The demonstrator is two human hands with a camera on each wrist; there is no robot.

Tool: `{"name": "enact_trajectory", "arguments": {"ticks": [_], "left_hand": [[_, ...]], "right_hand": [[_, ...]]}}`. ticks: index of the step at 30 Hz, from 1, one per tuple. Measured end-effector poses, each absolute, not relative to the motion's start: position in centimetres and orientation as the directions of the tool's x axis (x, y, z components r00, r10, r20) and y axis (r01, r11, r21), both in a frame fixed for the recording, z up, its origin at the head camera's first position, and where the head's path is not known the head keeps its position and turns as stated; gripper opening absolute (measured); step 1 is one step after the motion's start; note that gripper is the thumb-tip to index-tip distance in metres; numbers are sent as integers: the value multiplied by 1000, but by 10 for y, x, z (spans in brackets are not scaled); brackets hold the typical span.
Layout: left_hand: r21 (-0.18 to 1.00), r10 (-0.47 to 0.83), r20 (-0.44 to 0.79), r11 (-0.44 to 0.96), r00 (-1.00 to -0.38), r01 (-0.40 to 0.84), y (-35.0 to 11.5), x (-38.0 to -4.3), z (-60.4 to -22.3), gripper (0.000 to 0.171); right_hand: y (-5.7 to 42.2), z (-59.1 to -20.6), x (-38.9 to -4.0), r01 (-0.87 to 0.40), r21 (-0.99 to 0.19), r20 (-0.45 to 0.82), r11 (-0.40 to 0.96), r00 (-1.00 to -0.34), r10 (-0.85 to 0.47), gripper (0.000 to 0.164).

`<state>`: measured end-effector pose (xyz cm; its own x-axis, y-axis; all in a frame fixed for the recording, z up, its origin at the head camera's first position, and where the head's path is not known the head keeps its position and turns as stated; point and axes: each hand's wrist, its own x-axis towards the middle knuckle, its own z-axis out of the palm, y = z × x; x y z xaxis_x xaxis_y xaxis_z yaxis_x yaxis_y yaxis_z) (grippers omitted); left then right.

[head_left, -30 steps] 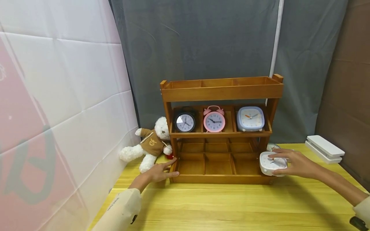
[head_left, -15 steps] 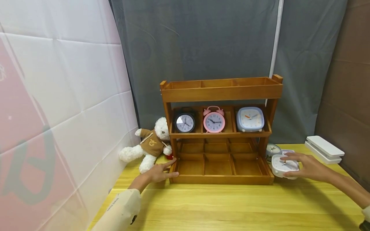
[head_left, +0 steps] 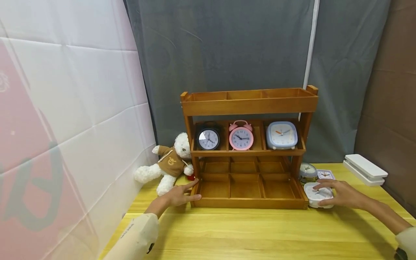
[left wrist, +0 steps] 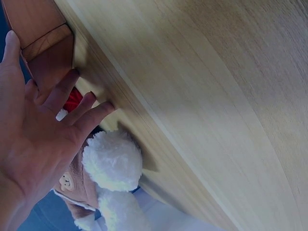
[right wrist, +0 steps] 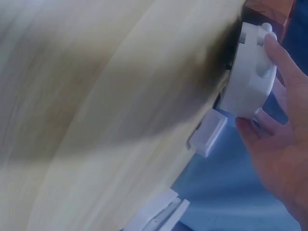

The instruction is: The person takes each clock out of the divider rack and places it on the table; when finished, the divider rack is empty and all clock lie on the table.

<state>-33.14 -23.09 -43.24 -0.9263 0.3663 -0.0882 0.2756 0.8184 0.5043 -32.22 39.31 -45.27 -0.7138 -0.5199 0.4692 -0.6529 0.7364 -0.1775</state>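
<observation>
Between the fingers of the right hand (head_left: 346, 195): white clock (head_left: 316, 197), pinched at its sides, face up, a hold that leaves much of the dial uncovered
Left hand (head_left: 177, 195): fingers spread, touching the wooden rack (head_left: 250, 203), seemingly to steady it
Pink clock (head_left: 241, 139): beyond the left fingertips, upright in a rack compartment, dial outward, perhaps for easy reading

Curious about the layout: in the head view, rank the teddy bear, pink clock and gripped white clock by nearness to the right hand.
1. White clock: gripped by the right hand.
2. Pink clock: middle tier, center compartment.
3. Teddy bear: farthest, left of the rack.
</observation>
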Motion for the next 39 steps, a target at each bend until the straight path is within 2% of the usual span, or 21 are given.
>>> {"name": "enact_trajectory", "arguments": {"ticks": [11, 23, 31, 34, 39], "left_hand": [[509, 366, -89, 816, -926, 274, -228, -333, -430, 82], [509, 385, -81, 809, -919, 294, -228, -329, -427, 82], [514, 383, -83, 807, -920, 289, -230, -329, -428, 82], [510, 386, -79, 808, -919, 296, -231, -329, -429, 82], [504, 391, -77, 809, -917, 302, -232, -330, -431, 82]], "right_hand": [[396, -454, -328, -644, -211, 446, 735, -733, -514, 45], [392, -454, -331, -701, -248, 487, 669, -687, -539, 43], [373, -423, -328, -729, -291, 550, 620, -658, -515, 43], [365, -411, -326, -733, -274, 566, 623, -646, -512, 44], [350, -387, -319, -759, -198, 647, 621, -577, -499, 52]]}}
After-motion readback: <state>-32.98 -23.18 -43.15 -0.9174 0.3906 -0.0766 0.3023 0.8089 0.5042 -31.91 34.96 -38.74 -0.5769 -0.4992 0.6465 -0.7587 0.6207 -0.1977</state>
